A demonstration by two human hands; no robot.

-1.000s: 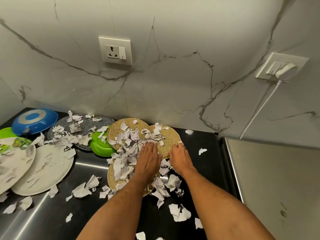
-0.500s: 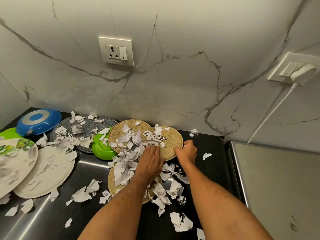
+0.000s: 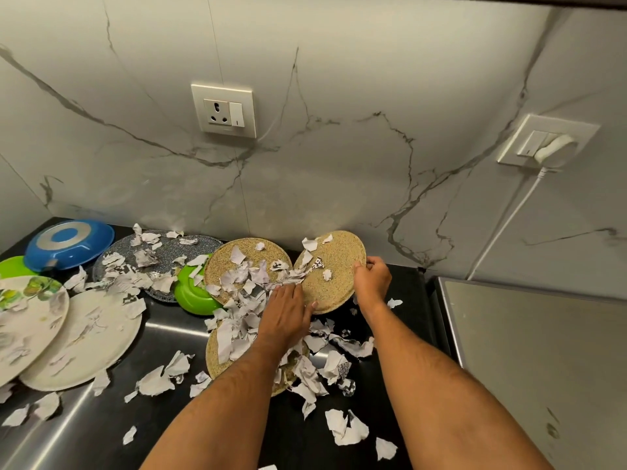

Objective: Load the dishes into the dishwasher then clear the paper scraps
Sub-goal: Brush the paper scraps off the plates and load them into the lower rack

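Observation:
Three speckled tan plates lie among torn paper scraps [image 3: 244, 283] on the black counter. My right hand [image 3: 371, 279] grips the right rim of the rightmost tan plate [image 3: 334, 276] and holds it tilted up off the counter, a few scraps sliding on it. My left hand [image 3: 285, 317] lies flat, fingers straight, on the scraps beside that plate's left edge. A second tan plate [image 3: 242, 262] sits to the left. The third tan plate [image 3: 212, 354] is partly under my left forearm. A green bowl [image 3: 191, 295] lies upside down beside them.
To the left lie a dark speckled plate [image 3: 169, 252], a blue dish [image 3: 69, 244], a white plate [image 3: 88, 337] and a patterned plate [image 3: 23, 320]. A steel surface [image 3: 543, 351] is at the right. A wall socket [image 3: 222, 110] and a plugged-in white cable [image 3: 502, 222] are on the marble wall.
My right hand moved from lying flat on the rightmost tan plate to its right rim, gripped it and tipped it up. My left hand stayed on the scraps.

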